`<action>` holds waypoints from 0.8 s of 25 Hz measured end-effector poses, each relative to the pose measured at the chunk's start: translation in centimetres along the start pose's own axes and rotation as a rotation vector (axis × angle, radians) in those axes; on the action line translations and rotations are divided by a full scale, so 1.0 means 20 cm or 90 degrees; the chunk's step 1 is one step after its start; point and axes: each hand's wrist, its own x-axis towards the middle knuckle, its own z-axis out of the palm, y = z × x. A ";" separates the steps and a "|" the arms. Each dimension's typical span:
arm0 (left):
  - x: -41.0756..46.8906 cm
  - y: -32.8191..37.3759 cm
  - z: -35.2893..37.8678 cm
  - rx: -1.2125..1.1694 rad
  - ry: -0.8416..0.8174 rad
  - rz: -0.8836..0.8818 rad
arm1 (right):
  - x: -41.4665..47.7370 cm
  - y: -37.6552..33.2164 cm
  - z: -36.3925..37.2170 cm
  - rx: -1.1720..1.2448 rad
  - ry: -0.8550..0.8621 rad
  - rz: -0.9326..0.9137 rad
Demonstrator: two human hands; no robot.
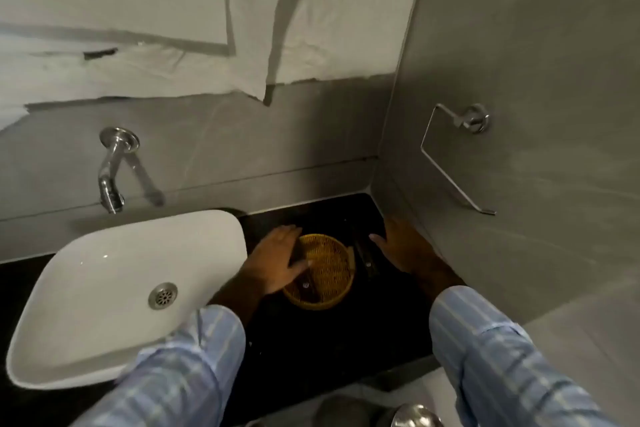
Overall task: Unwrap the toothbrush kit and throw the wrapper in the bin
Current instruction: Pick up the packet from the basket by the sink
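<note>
1. A white sink (104,274) sits at the left of the black counter (311,340), under a wall tap (112,173).
2. The left hand (277,260) lies flat over the left rim of a yellow woven basket (332,274), its grip released, fingers spread and closed on nothing.
3. A dark packet, possibly the toothbrush kit (306,286), lies in the basket just under that hand's thumb; I cannot tell whether they touch.
4. Another dark packet (363,255) lies on the counter between basket and right hand.
5. The right hand (403,246) rests open beside the wall, holding nothing.

Basket (329,302) on counter (311,340), right of sink (104,270)
</note>
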 end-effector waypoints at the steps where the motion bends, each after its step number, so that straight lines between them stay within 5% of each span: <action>1: -0.05 -0.03 0.09 -0.018 -0.041 -0.018 | 0.02 0.03 0.08 -0.040 -0.058 0.020; 4: -0.25 -0.12 0.40 -0.008 -0.104 -0.012 | 0.05 0.12 0.26 -0.118 -0.154 0.032; 8: -0.40 -0.23 0.67 0.056 -0.105 -0.063 | 0.12 0.14 0.44 -0.090 -0.150 0.067; 14: -0.48 -0.33 0.88 0.175 -0.239 -0.081 | 0.27 0.11 0.62 0.050 -0.126 0.097; 20: -0.52 -0.31 0.96 0.219 -0.219 -0.101 | 0.34 0.08 0.67 0.043 -0.131 0.148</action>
